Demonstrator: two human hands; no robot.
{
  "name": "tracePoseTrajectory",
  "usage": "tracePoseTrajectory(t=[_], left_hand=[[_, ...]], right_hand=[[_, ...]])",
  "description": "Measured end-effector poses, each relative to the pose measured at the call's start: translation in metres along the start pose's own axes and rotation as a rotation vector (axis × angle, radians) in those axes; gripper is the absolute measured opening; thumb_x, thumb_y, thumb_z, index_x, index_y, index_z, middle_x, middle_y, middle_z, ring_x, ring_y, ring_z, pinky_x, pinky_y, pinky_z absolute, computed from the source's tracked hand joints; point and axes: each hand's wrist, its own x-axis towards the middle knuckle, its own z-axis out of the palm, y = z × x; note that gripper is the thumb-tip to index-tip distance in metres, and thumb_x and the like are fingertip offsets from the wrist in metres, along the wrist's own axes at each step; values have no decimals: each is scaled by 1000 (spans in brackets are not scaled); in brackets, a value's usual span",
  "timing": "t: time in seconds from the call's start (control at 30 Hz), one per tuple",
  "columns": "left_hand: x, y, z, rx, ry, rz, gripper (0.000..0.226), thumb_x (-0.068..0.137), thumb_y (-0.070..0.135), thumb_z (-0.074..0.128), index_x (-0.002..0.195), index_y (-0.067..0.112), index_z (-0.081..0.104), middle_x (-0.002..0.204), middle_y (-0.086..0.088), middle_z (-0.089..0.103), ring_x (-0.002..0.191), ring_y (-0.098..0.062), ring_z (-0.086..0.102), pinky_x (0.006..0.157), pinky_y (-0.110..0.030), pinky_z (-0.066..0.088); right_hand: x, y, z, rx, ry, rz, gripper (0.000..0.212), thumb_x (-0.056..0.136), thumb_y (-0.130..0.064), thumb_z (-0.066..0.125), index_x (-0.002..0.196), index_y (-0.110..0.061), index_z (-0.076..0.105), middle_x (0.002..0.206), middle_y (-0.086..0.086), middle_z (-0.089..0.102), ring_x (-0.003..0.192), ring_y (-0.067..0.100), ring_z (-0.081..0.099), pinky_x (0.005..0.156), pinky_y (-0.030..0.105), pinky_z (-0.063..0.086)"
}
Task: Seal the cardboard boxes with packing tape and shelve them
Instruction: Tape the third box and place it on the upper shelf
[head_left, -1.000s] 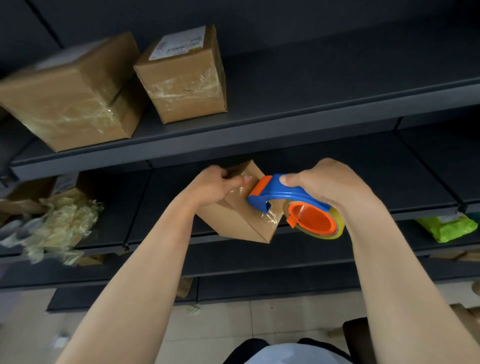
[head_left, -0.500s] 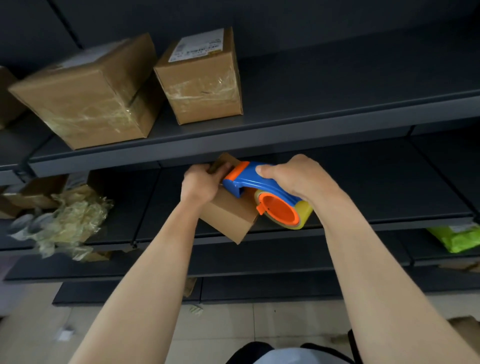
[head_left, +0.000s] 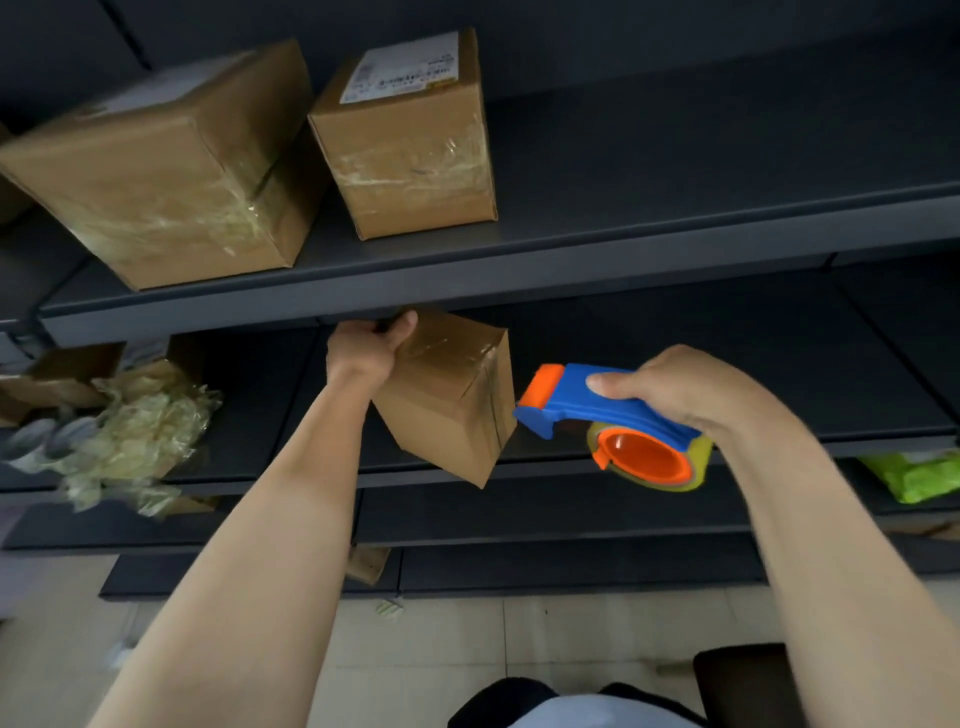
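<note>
My left hand grips a small taped cardboard box by its upper left corner, holding it tilted in the air just below the edge of the upper shelf. A blue and orange tape dispenser with a roll of clear tape is held in my right hand, with its orange nose at the box's right edge. Two sealed boxes stand on the upper shelf: a large box on the left and a medium box with a white label beside it.
Crumpled clear wrap and an open carton lie on the lower shelf at left. A green packet lies on the lower shelf at far right. The right part of the upper shelf holds nothing. Tiled floor lies below.
The dispenser has come off the top of the box and moved right, now beside its right edge. My left hand has lifted the box higher, closer to the upper shelf.
</note>
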Motion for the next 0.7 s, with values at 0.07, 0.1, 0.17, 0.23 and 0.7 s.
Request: tracePoseTrajectory(t=[0.07, 0.1, 0.17, 0.23, 0.7], left_hand=[[3, -1, 1, 22, -1, -13, 65, 80, 60, 62, 126, 15, 58, 125, -8, 61, 109, -25, 57, 85, -30, 44], [3, -2, 1, 37, 3, -10, 64, 80, 61, 62, 124, 16, 59, 123, -7, 62, 107, -25, 58, 84, -31, 45], [2, -4, 1, 61, 0, -5, 63, 80, 62, 60, 123, 16, 61, 121, -7, 63, 105, -25, 59, 82, -31, 45], [1, -3, 2, 95, 5, 8, 60, 83, 61, 58, 121, 15, 61, 118, -9, 63, 103, -26, 59, 79, -32, 45], [-33, 12, 34, 687, -58, 406, 96, 79, 79, 39, 149, 15, 26, 157, -11, 18, 145, -29, 10, 117, -45, 4]], right_hand=[[6, -10, 18, -56, 7, -28, 50, 72, -61, 70, 79, -12, 64, 68, 4, 65, 59, 18, 61, 50, 28, 35], [9, -15, 26, -78, 7, -39, 49, 73, -61, 69, 79, -13, 62, 69, 4, 64, 60, 18, 61, 49, 27, 35], [13, -25, 38, -106, 14, -61, 48, 75, -62, 66, 80, -16, 57, 73, 3, 63, 64, 18, 61, 49, 27, 36], [17, -30, 41, -140, 37, -79, 48, 75, -63, 65, 78, -17, 53, 74, 3, 62, 65, 19, 61, 48, 27, 36], [30, -36, 39, -125, 30, -43, 51, 71, -64, 68, 79, -15, 54, 74, 5, 63, 65, 20, 62, 51, 28, 39]])
